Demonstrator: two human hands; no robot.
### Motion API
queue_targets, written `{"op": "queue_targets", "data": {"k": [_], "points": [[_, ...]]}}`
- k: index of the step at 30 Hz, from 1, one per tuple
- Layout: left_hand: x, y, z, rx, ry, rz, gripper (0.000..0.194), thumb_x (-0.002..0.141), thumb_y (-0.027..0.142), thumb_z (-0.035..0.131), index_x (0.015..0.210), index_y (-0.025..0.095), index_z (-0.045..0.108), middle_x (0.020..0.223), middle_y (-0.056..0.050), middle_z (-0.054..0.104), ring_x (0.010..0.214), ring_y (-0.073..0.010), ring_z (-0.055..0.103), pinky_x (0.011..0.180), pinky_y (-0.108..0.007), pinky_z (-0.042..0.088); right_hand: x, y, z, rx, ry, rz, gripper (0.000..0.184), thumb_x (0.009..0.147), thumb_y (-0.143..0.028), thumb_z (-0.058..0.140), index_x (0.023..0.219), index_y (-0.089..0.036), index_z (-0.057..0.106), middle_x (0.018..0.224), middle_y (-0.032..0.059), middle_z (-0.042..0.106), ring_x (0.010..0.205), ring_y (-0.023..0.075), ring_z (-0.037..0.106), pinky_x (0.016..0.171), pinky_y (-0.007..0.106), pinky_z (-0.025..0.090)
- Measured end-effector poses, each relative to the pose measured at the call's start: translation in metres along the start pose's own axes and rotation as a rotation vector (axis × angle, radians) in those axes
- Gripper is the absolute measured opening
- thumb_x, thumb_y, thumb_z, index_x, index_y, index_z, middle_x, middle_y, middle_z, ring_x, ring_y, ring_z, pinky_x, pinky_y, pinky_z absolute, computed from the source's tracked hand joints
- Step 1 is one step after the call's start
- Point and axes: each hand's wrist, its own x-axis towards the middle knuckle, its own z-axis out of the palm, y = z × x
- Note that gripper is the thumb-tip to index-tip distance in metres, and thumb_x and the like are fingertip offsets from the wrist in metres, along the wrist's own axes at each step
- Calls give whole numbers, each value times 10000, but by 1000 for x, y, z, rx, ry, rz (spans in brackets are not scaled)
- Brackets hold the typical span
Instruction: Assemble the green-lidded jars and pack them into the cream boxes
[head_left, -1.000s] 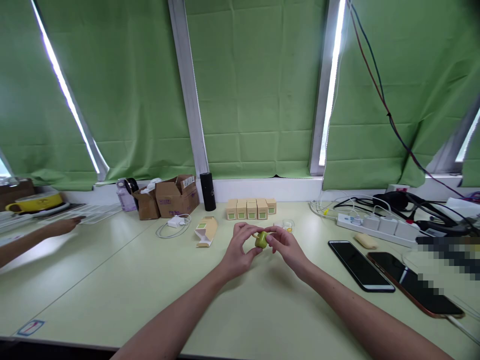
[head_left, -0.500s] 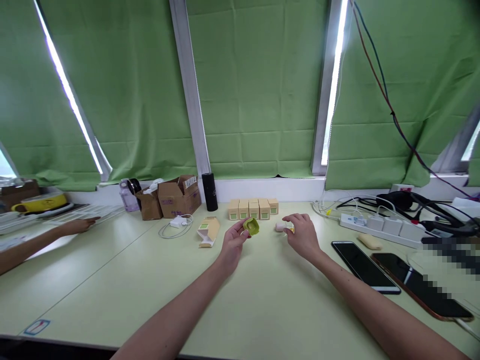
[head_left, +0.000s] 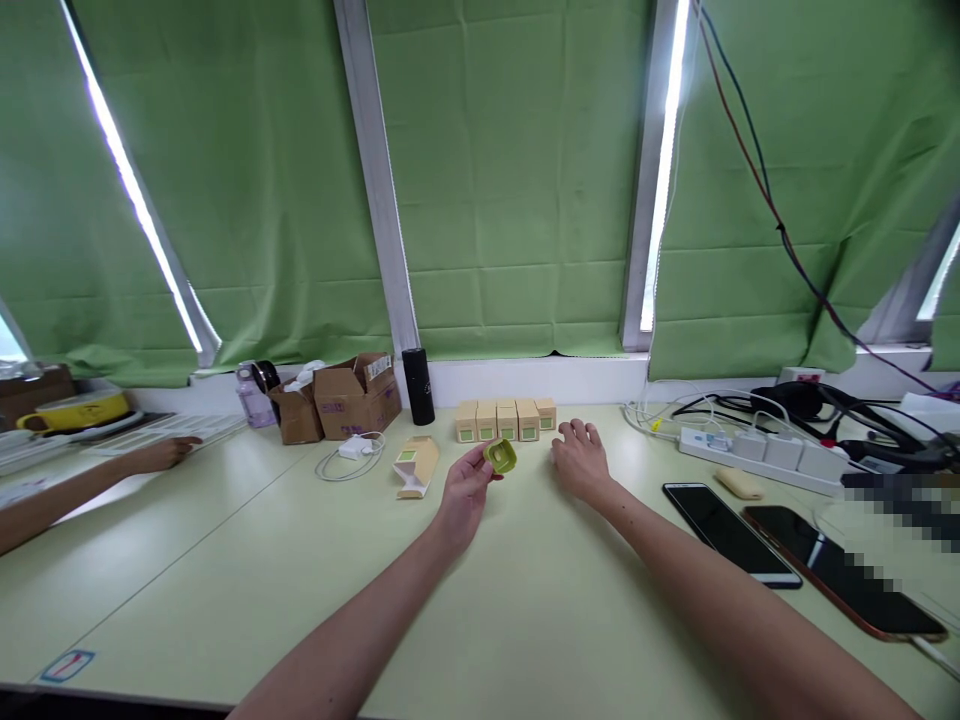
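Note:
My left hand (head_left: 465,492), above the middle of the table, pinches a small olive-green, squarish hollow piece (head_left: 500,457) by its edge. The hollow of the piece faces up toward me. To the right, my right hand (head_left: 581,460) rests low on the tabletop, fingers curled down over a small white cylinder that is almost wholly hidden beneath them. Behind the hands stands a row of several small kraft-paper boxes (head_left: 507,420) with green labels. An opened kraft box (head_left: 416,466) lies on its side left of my left hand.
Left are a white charger with cable (head_left: 356,446), cardboard boxes (head_left: 358,395) and a black bottle (head_left: 418,386). On the right lie two phones (head_left: 731,535) (head_left: 840,570), a beige case (head_left: 739,483) and a power strip (head_left: 765,458). Another person's hand (head_left: 165,453) reaches in at far left.
My right hand has shifted slightly left and closed down over the white cylinder, which showed between its fingers before. My left hand still holds the green piece nearly in place.

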Motion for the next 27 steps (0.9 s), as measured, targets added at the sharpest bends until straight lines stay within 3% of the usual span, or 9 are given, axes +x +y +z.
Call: {"op": "queue_targets", "data": {"k": [4,7,10,12,14,16,18,21,27], "points": [[-1,1,2,3,4,5,468,732,390,847,1136,174,751,1156,-117,725,1022,-234,609,847,-328,425,-3,-9,-5,225,40,91,239,808,-129,607,962,-165,786,1311,200,610,1330,365,368,1134,498,203],[-1,2,3,3,19,19,447,725,396,854,1106,182,761,1111,-100,731,987,-222,607,837,-322,422,-7,-17,-13,457,73,208,303,910,-335,569,1105,-198,755,1318,176,626,1297,385,402,1074,540,279],[-2,3,5,7,22,24,429,732,404,849,1092,186,768,1082,-88,731,964,-212,602,836,-318,420,-16,-25,-21,744,33,266,469,942,-579,496,1145,-240,747,1212,125,710,1125,337,563,925,465,426],[-2,3,5,10,22,23,419,739,399,843,1090,182,770,1080,-91,727,955,-212,598,833,-319,421,-25,-30,-26,912,-2,267,551,942,-655,448,1150,-245,751,1151,109,742,1004,292,628,820,408,467],[-3,3,6,10,23,22,404,745,393,838,1079,176,773,1076,-96,723,946,-213,596,828,-320,423,-35,-33,-33,1117,-26,282,576,902,-709,502,1129,-246,760,1149,107,746,938,261,647,762,377,475],[-3,3,7,11,13,19,386,751,396,832,1061,172,777,1065,-97,718,939,-212,591,824,-320,424,-44,-37,-40,1538,-105,342,488,802,-658,713,1034,-234,788,1142,116,747,934,249,639,753,360,467],[-3,3,8,10,-4,15,376,757,405,829,1048,173,780,1054,-95,713,936,-211,586,820,-318,425,-50,-40,-47,1770,-179,362,415,757,-573,817,982,-225,803,1119,114,753,945,237,628,764,348,463],[-4,2,8,2,-15,12,365,761,412,828,1036,177,784,1059,-93,712,930,-208,583,812,-319,428,-54,-45,-56,1855,-219,349,383,752,-521,849,978,-215,807,1124,118,761,972,237,621,780,345,468],[-5,0,7,1,-52,21,330,789,410,809,1013,168,788,1056,-104,719,909,-208,587,811,-325,431,-59,-52,-63,1817,-199,309,349,762,-499,846,973,-225,798,1060,108,754,952,237,607,735,326,488]]}}
